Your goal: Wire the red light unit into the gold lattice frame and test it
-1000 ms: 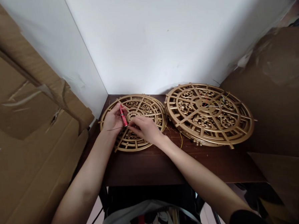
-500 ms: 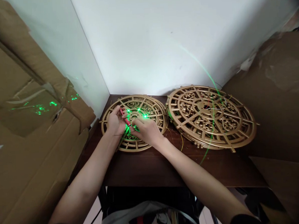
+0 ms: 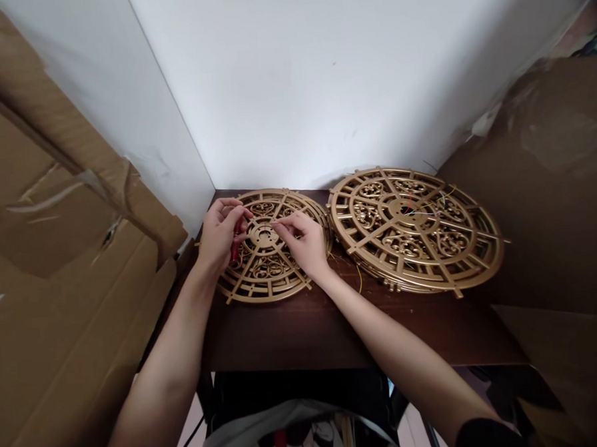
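Note:
A round gold openwork disc lies on the dark table, with curled scrollwork and a hub with a hole. Over its left side, my left hand is closed around a slim red-handled tool, mostly hidden by the fingers; its kind does not show clearly. Thumb and forefinger of this hand come together above the disc. My right hand is closed in a pinch just right of the hub. Whatever its fingertips hold is too small to make out.
To the right, a stack of similar gold discs stands tilted, with thin coloured wires on top. A yellow wire hangs between the stacks. Cardboard walls the left, more cardboard the right, and a white wall the back.
The green lights on the disc and the green glints on the cardboard and wall have gone out. My hands have moved apart; the left one rose left with the red tool.

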`<action>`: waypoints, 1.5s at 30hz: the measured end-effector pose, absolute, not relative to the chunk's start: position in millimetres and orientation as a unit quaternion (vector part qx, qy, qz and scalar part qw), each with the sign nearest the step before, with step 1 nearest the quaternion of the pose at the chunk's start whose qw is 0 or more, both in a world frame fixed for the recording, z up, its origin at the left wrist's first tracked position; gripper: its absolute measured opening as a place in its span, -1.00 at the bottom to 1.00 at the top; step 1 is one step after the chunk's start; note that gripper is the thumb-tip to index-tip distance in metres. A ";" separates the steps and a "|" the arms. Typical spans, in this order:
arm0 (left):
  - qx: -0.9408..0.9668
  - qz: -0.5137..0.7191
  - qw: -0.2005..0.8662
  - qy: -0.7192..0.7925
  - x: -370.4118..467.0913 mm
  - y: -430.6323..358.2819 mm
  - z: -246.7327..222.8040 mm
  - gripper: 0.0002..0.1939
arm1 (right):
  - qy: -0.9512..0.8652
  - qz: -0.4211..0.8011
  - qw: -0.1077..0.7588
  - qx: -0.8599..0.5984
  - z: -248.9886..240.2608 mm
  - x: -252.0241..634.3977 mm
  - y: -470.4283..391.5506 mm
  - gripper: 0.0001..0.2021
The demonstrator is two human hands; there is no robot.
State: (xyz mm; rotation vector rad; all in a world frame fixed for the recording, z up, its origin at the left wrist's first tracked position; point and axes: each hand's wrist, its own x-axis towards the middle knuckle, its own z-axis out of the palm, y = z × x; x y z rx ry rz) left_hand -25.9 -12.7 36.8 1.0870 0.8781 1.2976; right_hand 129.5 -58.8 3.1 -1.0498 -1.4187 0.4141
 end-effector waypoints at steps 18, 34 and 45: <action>0.752 0.429 0.345 0.362 -23.3 -20.0 29.4 -0.84 | -0.494 0.384 0.677 -0.386 0.4 124.9 -57.7 -0.79; 0.816 0.313 0.374 0.310 -21.8 -29.3 36.2 -0.90 | -0.512 0.275 0.726 -0.367 1.1 126.8 -62.1 -0.79; 0.810 0.240 0.466 0.264 -30.6 -32.8 50.7 -0.89 | -0.582 0.326 0.650 -0.363 1.3 125.5 -58.8 -0.79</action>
